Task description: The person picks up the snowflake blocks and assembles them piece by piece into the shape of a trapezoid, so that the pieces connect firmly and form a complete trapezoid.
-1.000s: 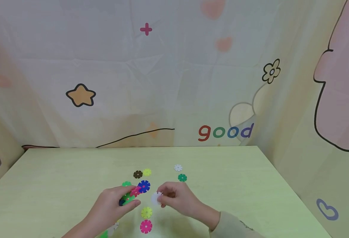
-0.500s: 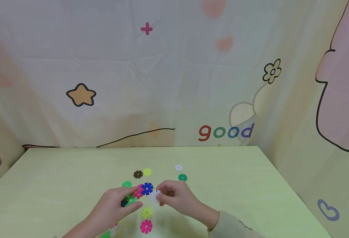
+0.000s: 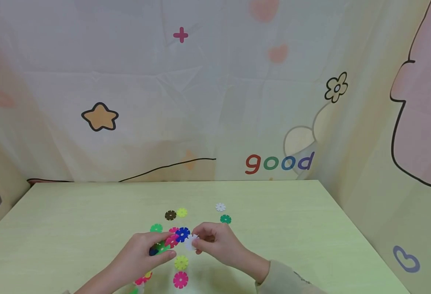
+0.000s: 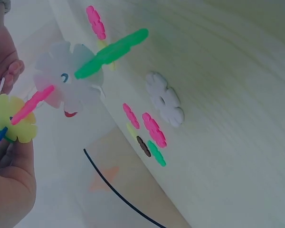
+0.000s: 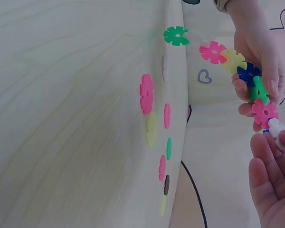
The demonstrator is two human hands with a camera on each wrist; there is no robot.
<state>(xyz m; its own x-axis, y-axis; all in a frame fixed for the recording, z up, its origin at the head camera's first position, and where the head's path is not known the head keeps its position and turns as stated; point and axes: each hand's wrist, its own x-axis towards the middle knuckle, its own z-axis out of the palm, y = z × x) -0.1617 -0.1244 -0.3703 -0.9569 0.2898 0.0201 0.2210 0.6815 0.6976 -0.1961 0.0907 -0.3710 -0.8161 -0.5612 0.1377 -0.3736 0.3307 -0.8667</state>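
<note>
Several notched plastic snowflake discs are slotted into a chain, which my left hand (image 3: 143,251) grips between thumb and fingers. Along it run a green disc (image 4: 111,53), a white disc (image 4: 61,71), then pink, a yellow disc (image 5: 233,61), a dark blue disc (image 5: 248,74), green and a pink disc (image 5: 265,113). At the chain's far end, a blue disc (image 3: 182,234) sticks out toward my right hand (image 3: 217,243). That hand pinches a single white disc (image 3: 190,242), whose edge overlaps the blue disc in the head view.
Loose discs lie on the pale wooden table (image 3: 292,228): a yellow disc (image 3: 181,262) and a pink disc (image 3: 180,280) in front, a brown disc (image 3: 170,215) and a small yellow disc (image 3: 182,212) behind, a white disc (image 3: 220,207) and a green disc (image 3: 225,219) at right.
The chain's blue end has shifted right and slightly down, and the white disc in my right hand has moved slightly left, closing the gap between them. Both hands keep their hold.
</note>
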